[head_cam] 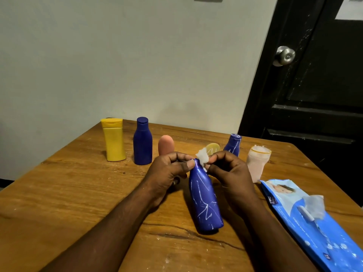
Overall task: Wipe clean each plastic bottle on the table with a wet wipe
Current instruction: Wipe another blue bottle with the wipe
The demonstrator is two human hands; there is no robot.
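Observation:
A blue plastic bottle [205, 201] streaked with white scratch marks stands tilted on the wooden table [78, 193], its base near me. My left hand [167, 173] pinches its neck at the top. My right hand [229, 173] pinches a small crumpled white wet wipe [202, 157] against the bottle's mouth. Behind stand a yellow bottle [114, 140], a dark blue bottle [142, 142], a pink bottle [166, 145], a second scratched blue bottle [232, 145], a pale pink open bottle [257, 163] and a yellowish cap-like piece [213, 148], partly hidden by my hands.
A blue pack of wet wipes [314, 220] lies at the right edge of the table with a wipe sticking out of its opening. A dark door with a metal knob [284, 55] stands beyond the table's right side. A pale wall runs behind the table.

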